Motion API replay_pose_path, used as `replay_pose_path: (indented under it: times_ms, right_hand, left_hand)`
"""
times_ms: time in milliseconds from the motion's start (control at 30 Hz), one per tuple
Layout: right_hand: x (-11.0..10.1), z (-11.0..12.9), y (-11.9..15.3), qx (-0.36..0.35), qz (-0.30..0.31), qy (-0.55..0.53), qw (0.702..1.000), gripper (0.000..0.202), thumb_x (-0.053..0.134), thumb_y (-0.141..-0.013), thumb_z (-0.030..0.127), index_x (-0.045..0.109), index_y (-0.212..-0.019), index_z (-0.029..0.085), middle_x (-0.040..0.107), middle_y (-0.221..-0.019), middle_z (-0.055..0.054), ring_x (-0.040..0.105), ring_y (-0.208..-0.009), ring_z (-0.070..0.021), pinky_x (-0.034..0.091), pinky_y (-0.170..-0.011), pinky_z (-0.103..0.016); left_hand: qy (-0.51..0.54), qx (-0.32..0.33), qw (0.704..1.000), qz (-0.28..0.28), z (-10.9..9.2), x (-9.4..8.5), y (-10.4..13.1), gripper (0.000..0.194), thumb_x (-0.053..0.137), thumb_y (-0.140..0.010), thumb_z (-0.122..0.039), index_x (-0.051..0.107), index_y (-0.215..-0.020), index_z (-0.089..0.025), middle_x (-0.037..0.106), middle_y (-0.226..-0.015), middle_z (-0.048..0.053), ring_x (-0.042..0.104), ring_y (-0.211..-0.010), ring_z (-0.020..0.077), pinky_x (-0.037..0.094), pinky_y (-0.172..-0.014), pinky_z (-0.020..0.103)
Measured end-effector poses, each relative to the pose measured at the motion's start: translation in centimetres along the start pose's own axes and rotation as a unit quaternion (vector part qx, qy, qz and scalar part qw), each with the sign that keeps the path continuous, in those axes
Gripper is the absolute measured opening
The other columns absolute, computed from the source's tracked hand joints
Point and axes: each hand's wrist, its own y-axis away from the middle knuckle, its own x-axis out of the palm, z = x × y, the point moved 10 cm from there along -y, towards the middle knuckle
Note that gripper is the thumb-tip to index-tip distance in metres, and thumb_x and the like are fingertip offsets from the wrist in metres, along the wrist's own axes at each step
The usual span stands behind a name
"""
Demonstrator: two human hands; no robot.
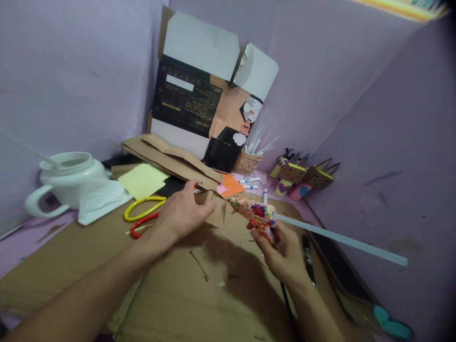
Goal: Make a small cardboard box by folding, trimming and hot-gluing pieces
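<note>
A hot glue gun (254, 213) with a colourful floral pattern is gripped in my right hand (281, 247). A long translucent glue stick (342, 237) sticks out of its back, and its nozzle points left. My left hand (187, 211) is closed on a small cardboard piece (216, 213), its thumb against the piece's left side; some fingers are hidden behind. The nozzle is close to the piece's upper right edge; whether they touch I cannot tell. Beside my left wrist lie scissors with a yellow handle (142, 207) and a red handle (137, 229).
A cardboard sheet (171, 294) covers the tabletop. At left stands a white teapot-like pot (76, 175). An opened printed box (192, 95) leans on the wall behind cardboard strips (171, 159). A pen (308, 259) lies right, with decorated holders (302, 175) farther back.
</note>
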Motion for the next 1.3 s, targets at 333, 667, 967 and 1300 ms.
replay_pose_path:
  times_ms: [333,667,967,1300]
  right_hand:
    - [2.1,-5.5,-2.2,0.146,-0.028,-0.191,0.970,0.030,0.063,-0.069,0.045,0.061,-0.074,0.015,0.058,-0.055,0.001,0.050,-0.044,-0.0112,0.041,-0.045,-0.023]
    - [0.9,-4.7,-2.4,0.122,-0.065,0.034,0.990,0.026,0.071,-0.066,0.045,0.067,-0.052,0.023,0.057,-0.046,-0.001,0.056,-0.056,-0.0194,0.033,-0.050,-0.025]
    - [2.2,-1.4,-1.6,0.058,0.055,-0.203,0.976,0.068,0.062,-0.069,0.063,0.056,-0.124,0.023,0.061,-0.126,-0.012,0.059,-0.110,-0.0268,0.049,-0.083,-0.037]
    - [7.6,-1.0,1.1,0.148,0.259,-0.390,0.871,0.081,0.076,-0.063,0.051,0.045,-0.134,0.025,0.048,-0.141,-0.010,0.046,-0.128,-0.0297,0.040,-0.101,-0.042]
  left_hand:
    - [0.236,0.094,0.952,0.170,-1.9,6.7,1.8,0.074,0.070,-0.063,-0.030,0.041,-0.131,-0.021,0.061,-0.122,0.011,0.059,-0.109,0.0280,0.045,-0.094,0.044]
    - [0.210,0.112,0.943,0.234,-1.9,7.7,2.2,0.076,0.072,-0.059,-0.022,0.039,-0.128,-0.023,0.059,-0.121,0.011,0.059,-0.105,0.0269,0.048,-0.089,0.042]
    - [0.434,0.046,0.850,0.294,-3.1,6.1,2.8,0.084,0.068,-0.060,-0.019,0.033,-0.136,-0.023,0.053,-0.134,0.011,0.052,-0.120,0.0286,0.047,-0.094,0.038]
    - [0.396,0.130,0.821,0.389,-5.4,7.0,4.6,0.098,0.068,-0.052,-0.008,0.030,-0.141,-0.024,0.050,-0.138,0.007,0.047,-0.125,0.0261,0.040,-0.101,0.038]
